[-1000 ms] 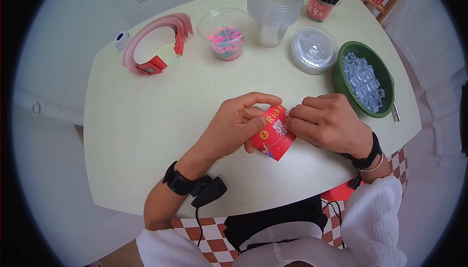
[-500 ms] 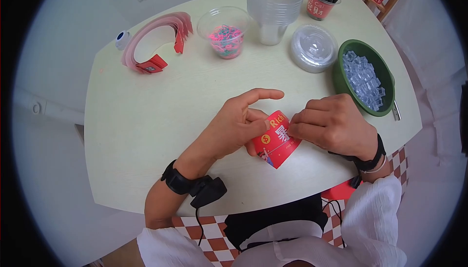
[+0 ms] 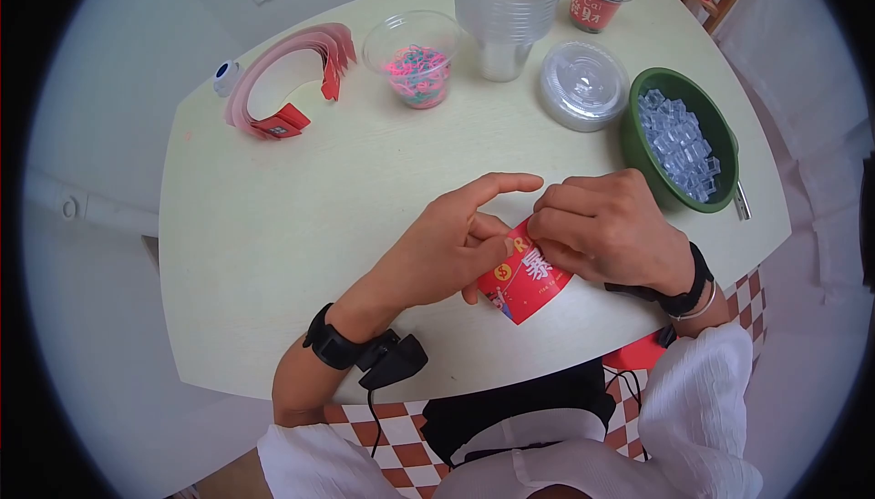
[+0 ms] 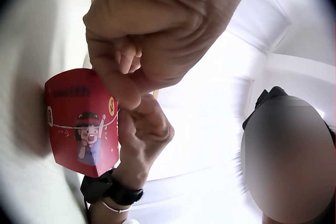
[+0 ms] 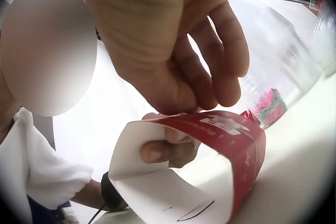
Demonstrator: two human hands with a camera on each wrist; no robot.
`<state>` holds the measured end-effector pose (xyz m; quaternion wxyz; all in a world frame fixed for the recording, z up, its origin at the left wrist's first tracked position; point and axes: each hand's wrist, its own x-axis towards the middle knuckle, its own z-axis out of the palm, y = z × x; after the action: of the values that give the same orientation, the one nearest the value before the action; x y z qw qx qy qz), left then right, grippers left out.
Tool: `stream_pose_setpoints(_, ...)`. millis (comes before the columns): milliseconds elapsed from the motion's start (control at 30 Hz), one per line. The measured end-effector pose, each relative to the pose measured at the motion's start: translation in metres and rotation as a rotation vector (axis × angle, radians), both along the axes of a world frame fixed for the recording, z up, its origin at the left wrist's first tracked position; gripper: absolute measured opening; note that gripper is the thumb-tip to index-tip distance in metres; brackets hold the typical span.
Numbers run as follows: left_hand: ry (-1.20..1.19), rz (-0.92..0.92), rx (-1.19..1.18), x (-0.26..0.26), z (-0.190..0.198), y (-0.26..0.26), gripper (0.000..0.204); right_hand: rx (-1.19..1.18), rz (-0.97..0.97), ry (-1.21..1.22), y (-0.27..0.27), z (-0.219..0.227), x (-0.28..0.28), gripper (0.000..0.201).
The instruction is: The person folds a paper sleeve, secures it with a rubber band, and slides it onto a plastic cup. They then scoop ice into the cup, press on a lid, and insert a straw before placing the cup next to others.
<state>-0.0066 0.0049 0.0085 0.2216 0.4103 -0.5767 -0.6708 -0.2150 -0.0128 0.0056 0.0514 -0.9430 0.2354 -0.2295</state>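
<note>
Left hand [image 3: 447, 242] and right hand [image 3: 612, 226] both pinch the upper edge of a red printed paper sleeve [image 3: 526, 295] over the bench [image 3: 273, 226]

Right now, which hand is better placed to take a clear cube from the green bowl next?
Probably the right hand: it is nearer the green bowl, with the left hand farther off, though both touch the red wrapper.
</note>
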Motion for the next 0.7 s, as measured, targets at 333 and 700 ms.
stream_pose_setpoints(333,0.091,0.046,-0.135,-0.001,-0.006,0.004,0.051,0.115,-0.121,-0.123,-0.002,0.006,-0.003,0.008)
stream_pose_setpoints(700,0.481,0.347,-0.056,0.006,-0.041,-0.005,0.053,0.251,-0.214,-0.388,-0.003,0.006,-0.017,0.014)
